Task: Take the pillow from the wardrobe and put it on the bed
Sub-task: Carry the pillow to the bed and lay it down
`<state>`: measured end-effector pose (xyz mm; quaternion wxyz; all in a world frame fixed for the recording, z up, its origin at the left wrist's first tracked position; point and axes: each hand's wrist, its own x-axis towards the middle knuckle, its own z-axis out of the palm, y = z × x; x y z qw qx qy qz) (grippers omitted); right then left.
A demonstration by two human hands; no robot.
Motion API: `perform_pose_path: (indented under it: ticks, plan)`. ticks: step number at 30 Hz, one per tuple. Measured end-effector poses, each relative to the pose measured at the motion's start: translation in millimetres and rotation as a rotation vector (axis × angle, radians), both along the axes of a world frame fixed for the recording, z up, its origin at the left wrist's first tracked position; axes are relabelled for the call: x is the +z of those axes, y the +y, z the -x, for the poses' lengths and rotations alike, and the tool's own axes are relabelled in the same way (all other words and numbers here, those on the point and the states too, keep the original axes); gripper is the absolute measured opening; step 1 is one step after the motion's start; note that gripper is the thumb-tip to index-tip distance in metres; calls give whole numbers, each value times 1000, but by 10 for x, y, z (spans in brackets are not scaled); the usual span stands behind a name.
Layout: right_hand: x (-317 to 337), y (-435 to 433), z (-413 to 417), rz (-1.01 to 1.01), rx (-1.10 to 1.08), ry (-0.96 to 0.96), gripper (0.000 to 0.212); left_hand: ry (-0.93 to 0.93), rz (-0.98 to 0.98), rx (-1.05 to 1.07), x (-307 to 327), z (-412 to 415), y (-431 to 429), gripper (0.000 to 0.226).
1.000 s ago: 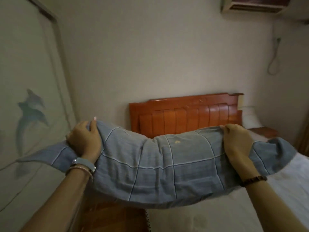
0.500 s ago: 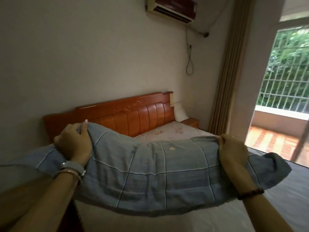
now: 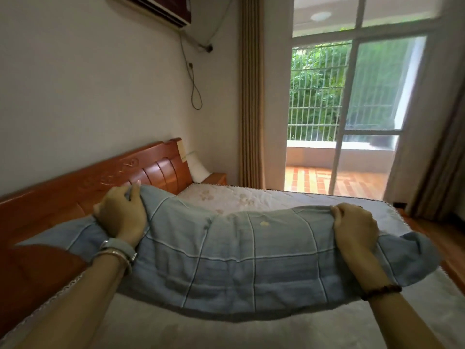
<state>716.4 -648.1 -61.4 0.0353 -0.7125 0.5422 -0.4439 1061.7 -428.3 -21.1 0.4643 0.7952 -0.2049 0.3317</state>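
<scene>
A long blue-grey checked pillow (image 3: pixel 251 258) hangs across the lower half of the view, sagging in the middle above the mattress. My left hand (image 3: pixel 120 215) grips its upper edge near the left end, by the headboard. My right hand (image 3: pixel 354 227) grips the upper edge near the right end. The bed (image 3: pixel 226 197) lies below and beyond the pillow, with a pale quilted mattress and an orange wooden headboard (image 3: pixel 100 182) along the left wall. The wardrobe is out of view.
A white pillow (image 3: pixel 198 167) leans at the headboard's far end beside a wooden nightstand (image 3: pixel 215 178). A tan curtain (image 3: pixel 251 96) and a glass balcony door (image 3: pixel 352 109) stand beyond the bed. An air conditioner (image 3: pixel 161 8) hangs high on the wall. Wooden floor (image 3: pixel 440 238) runs along the right.
The view has swung right from the wardrobe door to the bed and balcony door. Both hands keep their grip, and the pillow now hangs over the mattress.
</scene>
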Motion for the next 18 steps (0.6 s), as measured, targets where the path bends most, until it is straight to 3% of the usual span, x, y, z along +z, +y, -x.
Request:
perform_pose_path:
  ticks: [8, 18]
  plan:
    - [-340, 309, 165, 14, -166, 26, 27, 69, 45, -175, -381, -201, -344, 32]
    - [-1757, 407, 222, 93, -231, -2, 23, 196, 82, -282, -1965, -282, -546, 31]
